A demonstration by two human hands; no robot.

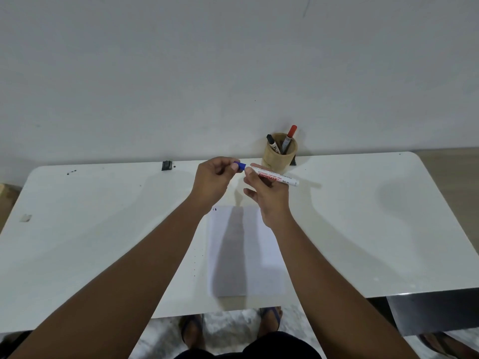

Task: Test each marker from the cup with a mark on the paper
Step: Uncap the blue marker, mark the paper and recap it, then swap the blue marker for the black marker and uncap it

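Observation:
A white marker [281, 178] with red lettering lies across the fingers of my right hand [268, 195], held above the table's far middle. Its blue cap [241, 166] is pinched by the fingertips of my left hand [213, 181]; the cap sits at the marker's left end. A sheet of white paper [269, 255] lies on the table below my hands, with a small dark mark [215, 209] near its top left corner. A tan cup [278, 154] stands behind, holding a black-capped marker [271, 141] and a red-capped marker [290, 137].
The white table [103, 229] runs up against a plain wall. A small dark clip [167, 165] sits on the far edge, with dark specks [71, 172] at the far left. My feet in sandals [270, 318] show below the front edge.

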